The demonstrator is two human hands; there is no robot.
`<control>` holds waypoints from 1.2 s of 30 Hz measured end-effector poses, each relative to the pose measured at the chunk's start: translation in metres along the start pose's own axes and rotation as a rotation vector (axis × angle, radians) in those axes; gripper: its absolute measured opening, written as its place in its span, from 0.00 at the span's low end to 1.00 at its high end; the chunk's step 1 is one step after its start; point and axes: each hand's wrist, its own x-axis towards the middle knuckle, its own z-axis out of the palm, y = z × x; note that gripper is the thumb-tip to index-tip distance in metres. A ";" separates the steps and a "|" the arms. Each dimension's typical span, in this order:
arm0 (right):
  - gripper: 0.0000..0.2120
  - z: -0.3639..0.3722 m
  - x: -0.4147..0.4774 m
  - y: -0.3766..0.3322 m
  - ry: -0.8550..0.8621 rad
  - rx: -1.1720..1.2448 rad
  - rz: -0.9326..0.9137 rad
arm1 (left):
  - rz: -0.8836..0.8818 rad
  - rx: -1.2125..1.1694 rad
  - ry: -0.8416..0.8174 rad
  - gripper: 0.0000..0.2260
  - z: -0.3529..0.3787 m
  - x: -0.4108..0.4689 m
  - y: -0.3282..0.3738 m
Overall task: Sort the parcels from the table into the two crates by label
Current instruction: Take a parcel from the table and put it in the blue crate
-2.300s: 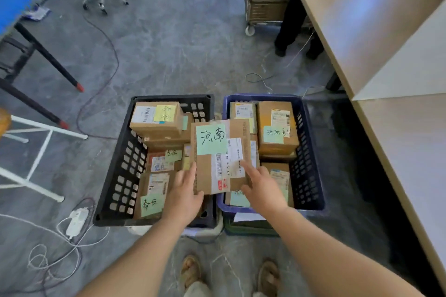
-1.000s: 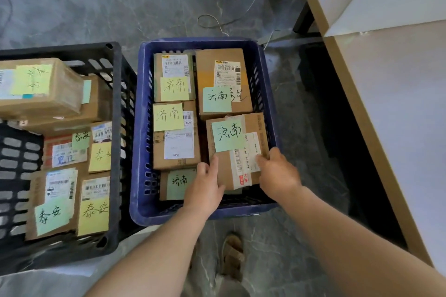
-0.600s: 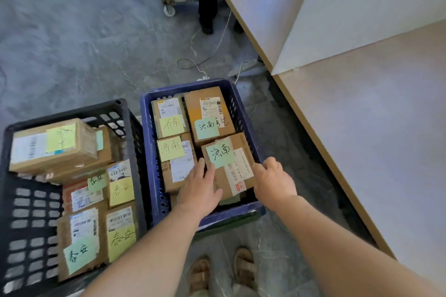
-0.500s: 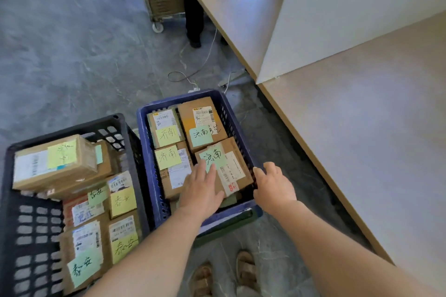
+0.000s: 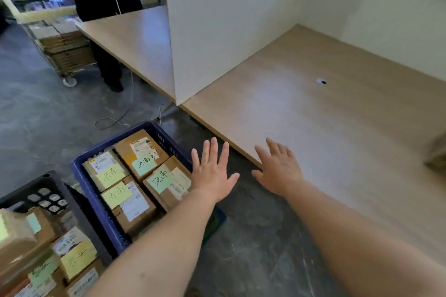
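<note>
Four brown cardboard parcels (image 5: pixel 166 191) are packed flat in the blue crate (image 5: pixel 95 207) on the floor, each marked with a white shipping label and a handwritten sticky note, two yellow and two green. More are stacked in the black crate (image 5: pixel 52 200) beside it. Both hands are held empty with fingers spread: the left hand (image 5: pixel 212 176) by the blue crate's right side, the right hand (image 5: pixel 277 171) at the table (image 5: pixel 313 128) edge.

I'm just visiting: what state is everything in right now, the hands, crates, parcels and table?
Left hand: open, fingers spread, holding nothing.
Right hand: open, holding nothing.
Blue plastic crate: on the floor, packed with cardboard parcels lying flat, notes up.
Black plastic crate: on the floor, holding further parcels.
Light wooden table: bears an upright white divider board; blurred brown object at right edge.
</note>
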 end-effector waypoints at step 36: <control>0.35 0.062 -0.343 0.472 0.181 0.108 0.648 | 0.733 0.267 0.042 0.35 0.047 -0.074 0.569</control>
